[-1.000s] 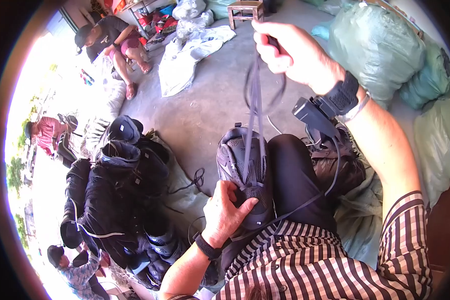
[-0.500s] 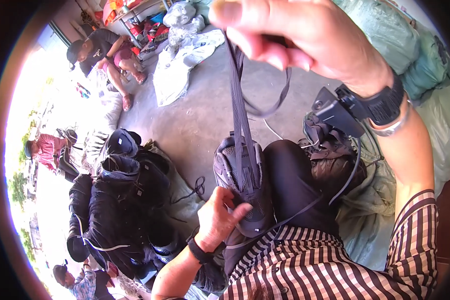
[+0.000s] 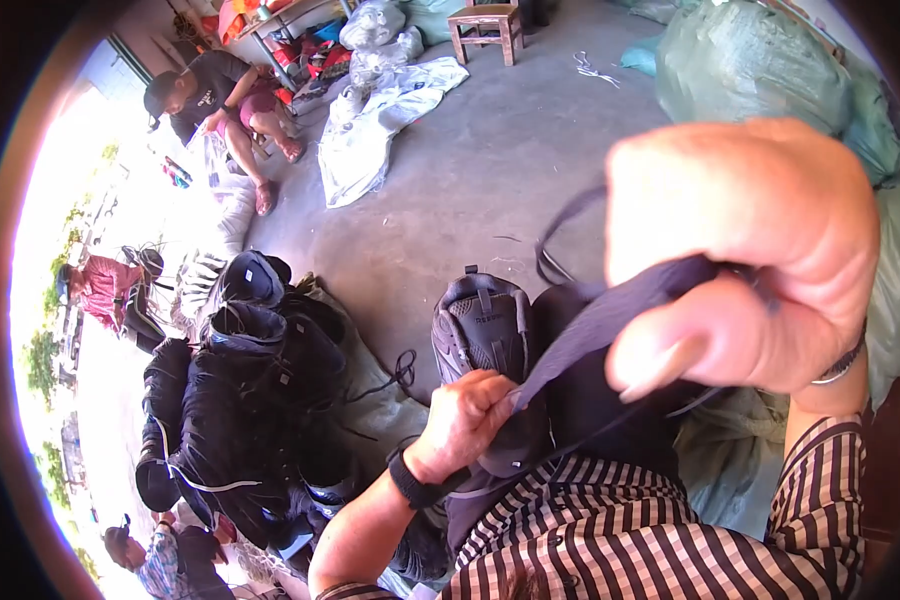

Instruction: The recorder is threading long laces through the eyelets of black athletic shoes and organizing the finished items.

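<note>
At 9 o'clock, at the far left rim, a person in a pink top point(image 3: 98, 285) sits in bright daylight. At 7 o'clock a second person point(image 3: 165, 560) crouches at the lower edge. Just right of them lies a pile of dark shoes point(image 3: 240, 400), stacked on a pale sheet.

At 11 o'clock a third person in a dark shirt point(image 3: 220, 95) sits on the concrete floor point(image 3: 490, 170). White sacks point(image 3: 380, 110) lie to that person's right. A wooden stool point(image 3: 485, 25) stands at 12 o'clock.

At centre, the shoe point(image 3: 480, 345) rests on the wearer's lap, sole side up. The left hand point(image 3: 465, 420) grips the shoe at its near end; the fingers are curled over the edge and the thumb presses on the lace. A dark band sits on this wrist.

The lace point(image 3: 610, 320) runs taut from the left hand up toward 2 o'clock. A slack loop of it hangs above the shoe.

The right hand point(image 3: 740, 255) is raised close to the camera, well above the shoe. It is clenched on the upper end of the lace, pinched between thumb and fingers.

At 1 to 3 o'clock, green sacks point(image 3: 760, 60) stand behind the right hand. A striped shirt point(image 3: 650, 530) fills the 5 o'clock edge.
</note>
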`<state>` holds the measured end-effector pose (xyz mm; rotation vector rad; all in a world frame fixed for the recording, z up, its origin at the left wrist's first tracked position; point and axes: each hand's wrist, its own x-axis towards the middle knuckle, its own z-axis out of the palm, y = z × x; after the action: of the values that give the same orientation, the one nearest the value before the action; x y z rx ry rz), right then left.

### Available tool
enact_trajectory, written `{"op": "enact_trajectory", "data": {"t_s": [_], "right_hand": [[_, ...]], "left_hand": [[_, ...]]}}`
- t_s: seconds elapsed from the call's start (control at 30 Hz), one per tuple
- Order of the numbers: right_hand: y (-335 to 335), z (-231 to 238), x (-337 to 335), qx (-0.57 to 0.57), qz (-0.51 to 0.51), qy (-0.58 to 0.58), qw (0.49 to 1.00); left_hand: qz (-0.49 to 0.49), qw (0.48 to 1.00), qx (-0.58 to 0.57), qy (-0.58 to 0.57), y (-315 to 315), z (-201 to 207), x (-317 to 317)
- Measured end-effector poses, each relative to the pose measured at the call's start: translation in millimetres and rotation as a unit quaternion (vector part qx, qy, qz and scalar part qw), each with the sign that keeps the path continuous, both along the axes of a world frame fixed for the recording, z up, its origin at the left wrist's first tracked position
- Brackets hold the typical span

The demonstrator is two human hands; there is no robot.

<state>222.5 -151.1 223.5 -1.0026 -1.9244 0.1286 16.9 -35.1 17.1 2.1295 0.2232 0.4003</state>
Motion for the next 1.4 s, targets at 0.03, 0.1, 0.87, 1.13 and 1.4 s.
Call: {"op": "enact_trajectory", "data": {"t_s": [0.03,0.1,0.87,1.13,1.4], "right_hand": [[-5.1,-4.9,4.3,0.005,-0.035,0.016,0.999],[-15.9,-15.9,17.0,-0.102,-0.113,0.054,0.987],[-566.7,-290.3,426.5,-0.01,-0.677,0.572,0.463],[-93.9,-225.2,141.6,-0.32,-0.356,0.463,0.746],[70.1,-188.7,-15.4,-0.403,-0.023,0.302,0.864]], "left_hand": [[-0.009,0.999,-0.029,0.015,0.7,3.0,-6.3],[0.047,0.997,-0.053,0.015,-1.4,13.7,-18.4],[0.707,0.671,-0.189,-0.116,215.4,-59.4,-483.5],[0.419,0.875,-0.24,-0.034,97.8,-22.3,-144.9],[0.231,0.931,-0.28,-0.035,3.2,0.0,-16.0]]}}
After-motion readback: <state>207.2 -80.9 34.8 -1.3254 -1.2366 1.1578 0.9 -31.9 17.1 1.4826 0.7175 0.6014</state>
